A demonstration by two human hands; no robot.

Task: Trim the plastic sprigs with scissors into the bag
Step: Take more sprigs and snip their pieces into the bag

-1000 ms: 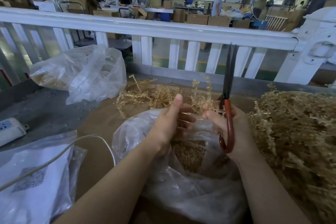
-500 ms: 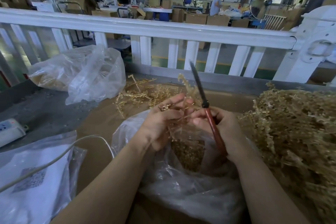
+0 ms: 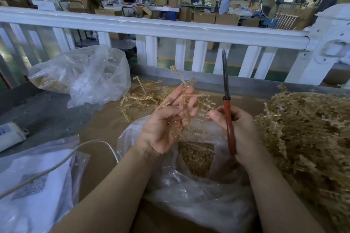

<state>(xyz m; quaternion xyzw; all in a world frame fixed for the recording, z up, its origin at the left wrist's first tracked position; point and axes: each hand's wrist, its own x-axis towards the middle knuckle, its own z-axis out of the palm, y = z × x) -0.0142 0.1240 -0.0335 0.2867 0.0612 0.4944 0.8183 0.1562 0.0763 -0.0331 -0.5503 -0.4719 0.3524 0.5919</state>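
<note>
My left hand (image 3: 166, 119) is palm up over the clear bag (image 3: 189, 191), with a tan plastic sprig (image 3: 186, 89) lying across its loosely bent fingers and sticking up past the fingertips. My right hand (image 3: 240, 132) grips red-handled scissors (image 3: 226, 104), blades together and pointing straight up, a little to the right of the sprig. The bag's mouth is open below both hands and shows tan cut pieces (image 3: 196, 155) inside.
A big heap of sprigs (image 3: 306, 134) fills the right side. Loose sprigs (image 3: 140, 98) lie behind the bag. A second filled clear bag (image 3: 81, 75) sits at back left, a white power strip (image 3: 9, 134) and cable at left, a white railing (image 3: 170, 30) behind.
The scissors swung from upright to leaning left at the sprig, then back upright and to the right. My left hand opened, palm up, with the sprig across its fingers.
</note>
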